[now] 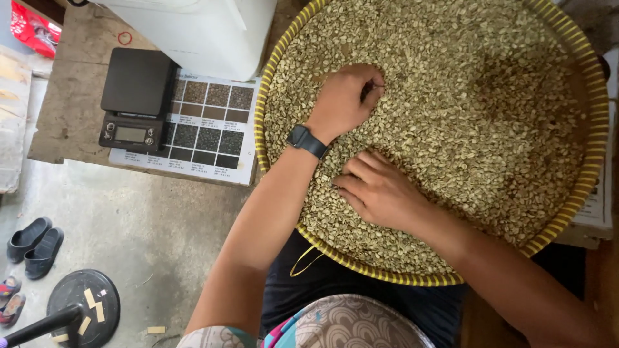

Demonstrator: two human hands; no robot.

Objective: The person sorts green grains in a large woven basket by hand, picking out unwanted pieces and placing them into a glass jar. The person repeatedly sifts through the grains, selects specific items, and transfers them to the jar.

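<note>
A large round woven tray (pixel 596 122) with a yellow-striped rim rests on my lap and a wooden table. It is covered with a layer of pale green beans (pixel 477 96). My left hand (pixel 345 96), with a dark watch on its wrist, is curled into a loose fist on the beans near the tray's left side; its fingertips are tucked in, so I cannot see any bean between them. My right hand (pixel 380 190) lies flat just below it, fingers spread and pointing left, pressing on the beans.
A black digital scale (pixel 137 96) sits on a printed chart of bean sample photos (pixel 213 129) on the wooden table. A white container (pixel 206 32) stands behind it. On the concrete floor lie dark sandals (pixel 33 245) and a round black base (pixel 84 306).
</note>
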